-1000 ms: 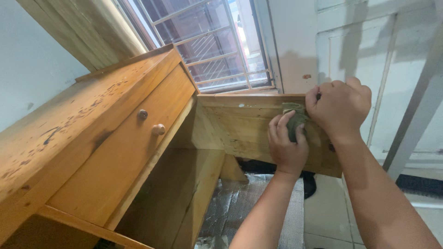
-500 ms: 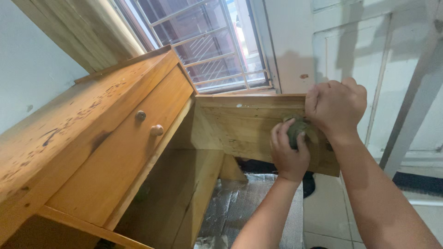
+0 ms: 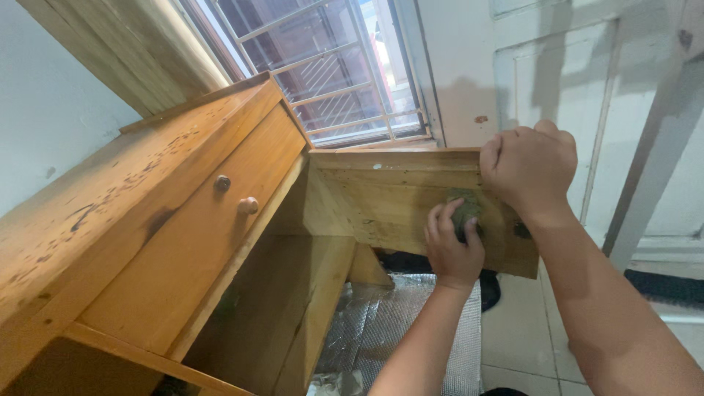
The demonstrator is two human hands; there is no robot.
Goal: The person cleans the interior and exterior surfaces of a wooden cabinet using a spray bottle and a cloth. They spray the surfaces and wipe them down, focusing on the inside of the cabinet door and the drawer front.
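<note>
We find the left hand [image 3: 453, 246] pressing a green pad [image 3: 464, 207] against the open cabinet door [image 3: 389, 205], grip closed on it, while the right hand [image 3: 529, 167] clasps the door's top edge.

barred window [image 3: 334, 66], daylight | white panelled wall [image 3: 557, 81] | tiled floor [image 3: 517, 323]

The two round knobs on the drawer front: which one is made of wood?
The lower-right knob, pale and wooden like the drawer. The upper-left knob is darker and looks metallic.
</note>
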